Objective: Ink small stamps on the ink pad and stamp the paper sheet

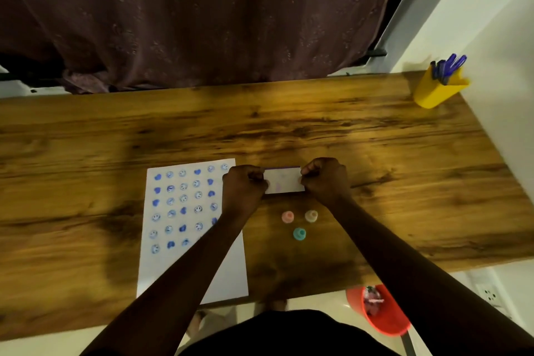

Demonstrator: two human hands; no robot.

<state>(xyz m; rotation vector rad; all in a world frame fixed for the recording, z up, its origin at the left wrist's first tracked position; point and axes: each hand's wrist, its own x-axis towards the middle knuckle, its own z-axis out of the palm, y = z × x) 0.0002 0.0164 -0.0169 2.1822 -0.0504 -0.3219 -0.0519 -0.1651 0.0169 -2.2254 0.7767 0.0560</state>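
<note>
A white paper sheet (190, 228) lies on the wooden table, covered with several rows of blue smiley and heart prints. To its right sits the ink pad case (283, 180), a small white rectangular box with a purple far edge. My left hand (244, 186) grips its left end and my right hand (325, 179) grips its right end. Three small stamps stand in front of the case: a pink stamp (287, 217), an orange stamp (311, 215) and a teal stamp (299, 233). Whether the case is open or closed I cannot tell.
A yellow cup (436, 89) with blue pens stands at the table's far right corner. A red bin (381, 312) sits on the floor below the near edge. A dark curtain (202, 14) hangs behind the wooden table (86, 130).
</note>
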